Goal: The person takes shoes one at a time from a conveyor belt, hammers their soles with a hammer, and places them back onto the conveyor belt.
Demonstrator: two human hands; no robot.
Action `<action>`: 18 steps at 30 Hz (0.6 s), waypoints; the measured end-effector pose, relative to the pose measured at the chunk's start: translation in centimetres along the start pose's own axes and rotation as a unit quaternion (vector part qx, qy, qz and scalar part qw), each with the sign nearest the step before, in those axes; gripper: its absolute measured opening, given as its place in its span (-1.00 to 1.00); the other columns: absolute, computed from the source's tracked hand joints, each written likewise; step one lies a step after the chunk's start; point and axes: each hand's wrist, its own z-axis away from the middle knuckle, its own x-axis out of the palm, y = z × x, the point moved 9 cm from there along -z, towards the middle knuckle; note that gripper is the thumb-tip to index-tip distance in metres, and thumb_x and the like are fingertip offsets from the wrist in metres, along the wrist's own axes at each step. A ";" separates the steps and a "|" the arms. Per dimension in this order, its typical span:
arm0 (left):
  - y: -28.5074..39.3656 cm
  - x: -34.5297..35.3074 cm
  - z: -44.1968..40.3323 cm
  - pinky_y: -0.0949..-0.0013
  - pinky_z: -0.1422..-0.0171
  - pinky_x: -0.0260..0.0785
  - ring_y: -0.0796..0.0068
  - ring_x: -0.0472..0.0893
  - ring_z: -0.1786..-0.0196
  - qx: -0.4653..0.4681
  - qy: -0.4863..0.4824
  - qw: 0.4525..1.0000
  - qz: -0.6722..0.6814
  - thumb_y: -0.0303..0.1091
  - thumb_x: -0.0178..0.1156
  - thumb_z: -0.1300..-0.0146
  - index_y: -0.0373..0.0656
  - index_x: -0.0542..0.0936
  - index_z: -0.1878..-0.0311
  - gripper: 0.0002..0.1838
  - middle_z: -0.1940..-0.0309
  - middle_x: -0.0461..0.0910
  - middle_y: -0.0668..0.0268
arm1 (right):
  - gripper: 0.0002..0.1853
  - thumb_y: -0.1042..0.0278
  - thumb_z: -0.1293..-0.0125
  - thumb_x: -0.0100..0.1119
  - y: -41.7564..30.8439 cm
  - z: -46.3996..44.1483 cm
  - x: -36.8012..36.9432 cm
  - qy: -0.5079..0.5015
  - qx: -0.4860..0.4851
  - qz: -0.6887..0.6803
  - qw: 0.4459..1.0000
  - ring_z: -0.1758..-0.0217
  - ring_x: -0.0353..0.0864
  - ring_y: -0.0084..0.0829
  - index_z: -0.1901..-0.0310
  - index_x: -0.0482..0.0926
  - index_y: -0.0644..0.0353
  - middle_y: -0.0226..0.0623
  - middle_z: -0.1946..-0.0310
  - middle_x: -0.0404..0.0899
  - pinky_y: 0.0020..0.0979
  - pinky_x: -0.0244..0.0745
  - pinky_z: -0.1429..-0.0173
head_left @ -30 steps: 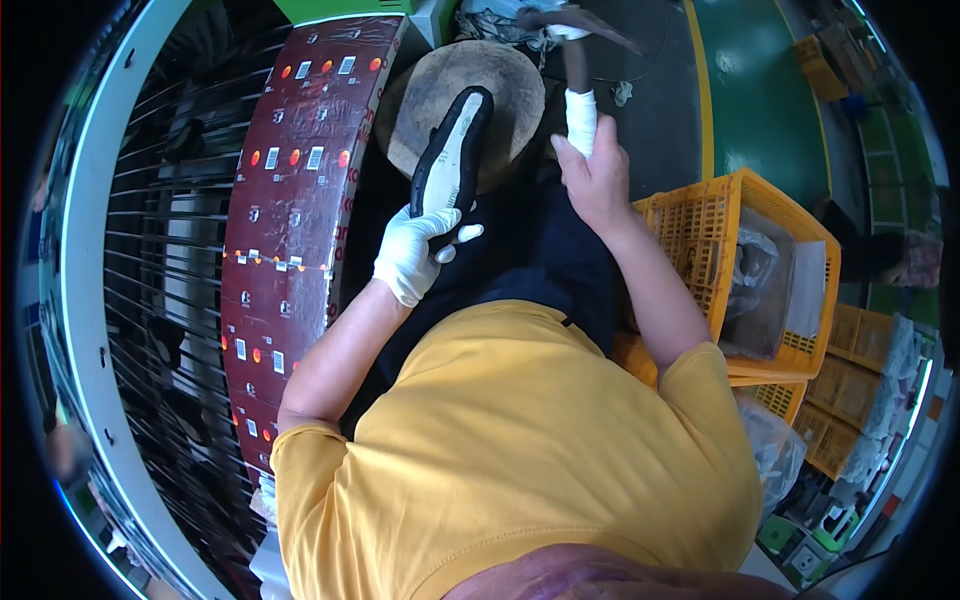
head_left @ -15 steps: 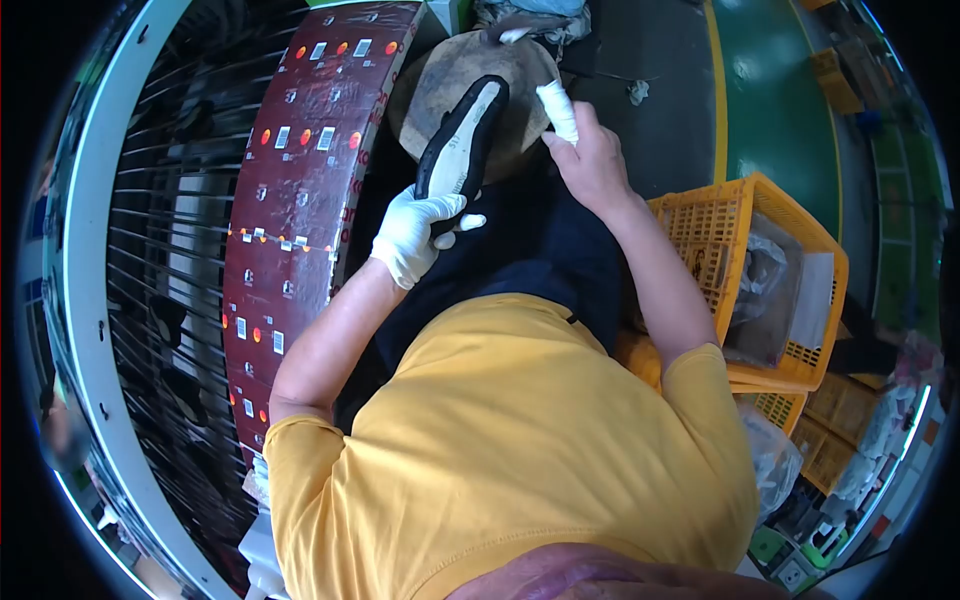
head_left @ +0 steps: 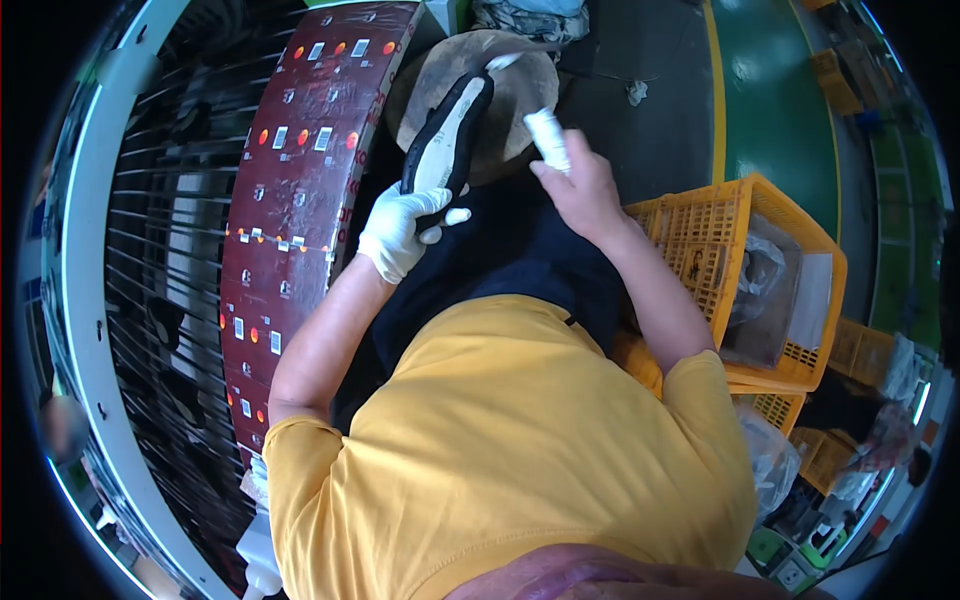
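My left hand (head_left: 400, 232), in a white glove, is closed around one end of a black shoe upper (head_left: 445, 140) with its pale sole side turned up. Some markings show on that sole, too small to read. My bare right hand (head_left: 585, 195) is closed around what looks like a hammer (head_left: 504, 61). White wrapping shows at the grip. Its dark head, blurred by motion, is at the far end of the shoe upper. Beneath both lies a round wooden block (head_left: 520, 85), in front of my knees.
To the left stands a dark red printed box panel (head_left: 300, 200) beside a black wire rack (head_left: 165, 250). At right, a yellow crate (head_left: 690, 250) holds plastic and boards. Grey plastic bags (head_left: 535, 18) lie behind the block. Another person (head_left: 885, 430) is at the far right.
The shoe upper and my left hand have shifted slightly left. My right hand has come down and left with the hammer, whose head is now lower, by the shoe's tip. A person has appeared at far right.
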 end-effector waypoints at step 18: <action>-1.4 -1.5 0.3 0.41 0.54 0.30 0.12 0.84 0.20 0.022 0.031 0.995 0.093 -0.53 0.33 -0.34 -0.30 0.53 -0.20 -0.61 0.03 0.72 0.02 | -0.66 0.34 -0.49 0.33 6.9 2.2 2.4 0.011 0.117 -0.157 0.981 0.59 0.46 -0.68 -0.16 0.47 0.24 -0.44 0.49 0.50 -0.54 0.40 0.51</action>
